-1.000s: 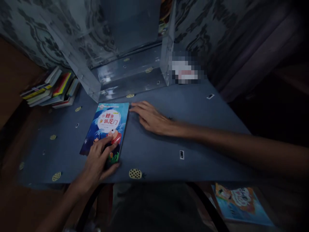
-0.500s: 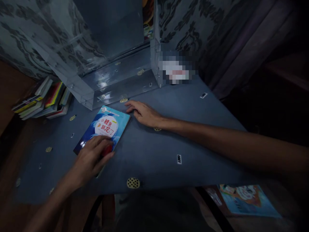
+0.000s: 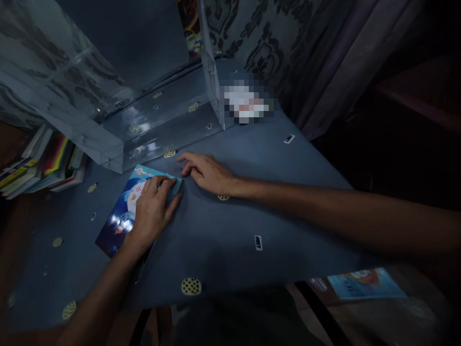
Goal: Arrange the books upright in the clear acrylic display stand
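Fingers, left hand (image 3: 153, 206): open, laid over the cover of the book (image 3: 120, 211), tips near its upper right corner; whether the thumb presses the edge cannot be told.

Fingers, right hand (image 3: 209, 175): loosely curled, holding nothing, just beside the same corner; contact uncertain.

Book: one, shut, front cover up, slanted on the table (image 3: 223, 230).

Progress, as judged: book laid flat and covered by one hand; not opened, not lifted, not squared to the table.

Table: blue-grey covering, pineapple and label prints.

Clear stand (image 3: 104, 146): behind the book.

Pile (image 3: 43, 166): several books, left of the stand.

Pixelated item (image 3: 248, 103): right of the stand, unidentifiable.

Blue booklet (image 3: 374, 284): below the table's near edge, at right.

Room: dim; patterned backdrop (image 3: 266, 53) behind, curtain (image 3: 334, 72) at right.
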The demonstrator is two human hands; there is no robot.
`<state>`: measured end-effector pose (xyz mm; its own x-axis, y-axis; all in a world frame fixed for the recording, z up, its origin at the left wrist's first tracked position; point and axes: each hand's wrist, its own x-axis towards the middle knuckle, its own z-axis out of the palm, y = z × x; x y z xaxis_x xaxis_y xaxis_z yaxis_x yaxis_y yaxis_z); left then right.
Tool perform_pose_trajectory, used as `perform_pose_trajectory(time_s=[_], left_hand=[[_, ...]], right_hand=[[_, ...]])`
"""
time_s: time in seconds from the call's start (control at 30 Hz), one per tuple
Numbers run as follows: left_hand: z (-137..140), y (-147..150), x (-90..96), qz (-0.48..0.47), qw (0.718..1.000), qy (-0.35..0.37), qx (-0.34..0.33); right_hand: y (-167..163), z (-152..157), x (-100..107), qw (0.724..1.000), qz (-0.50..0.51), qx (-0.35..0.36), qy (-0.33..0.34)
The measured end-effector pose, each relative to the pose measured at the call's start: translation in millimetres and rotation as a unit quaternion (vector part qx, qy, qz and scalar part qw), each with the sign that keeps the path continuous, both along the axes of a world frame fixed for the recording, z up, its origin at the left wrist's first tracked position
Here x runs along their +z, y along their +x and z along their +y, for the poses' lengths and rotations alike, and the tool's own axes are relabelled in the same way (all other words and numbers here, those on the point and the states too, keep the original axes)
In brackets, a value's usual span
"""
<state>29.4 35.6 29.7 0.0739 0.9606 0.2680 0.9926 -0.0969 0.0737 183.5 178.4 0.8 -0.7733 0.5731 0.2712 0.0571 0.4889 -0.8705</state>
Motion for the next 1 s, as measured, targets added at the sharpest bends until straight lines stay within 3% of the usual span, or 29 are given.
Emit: perform_pose_trajectory(time_s=[0.13, 0.8, 1.0], left_hand=[[4.1, 0.4, -2.7, -0.003, 0.999, 0.009, 0.031], [3.0, 3.0, 0.7, -0.042, 0.999, 0.027, 0.014], [2.3, 1.4, -1.0, -0.037, 0.999, 0.02, 0.02]], right_hand=[[2.0, -1.8, 1.1, 1.0, -0.008, 0.0, 0.004], [3.4, -4.3, 5.2, 1.0, 0.004, -0.009, -0.007], [5.6, -6.7, 4.4, 0.999, 0.038, -0.006, 0.017]])
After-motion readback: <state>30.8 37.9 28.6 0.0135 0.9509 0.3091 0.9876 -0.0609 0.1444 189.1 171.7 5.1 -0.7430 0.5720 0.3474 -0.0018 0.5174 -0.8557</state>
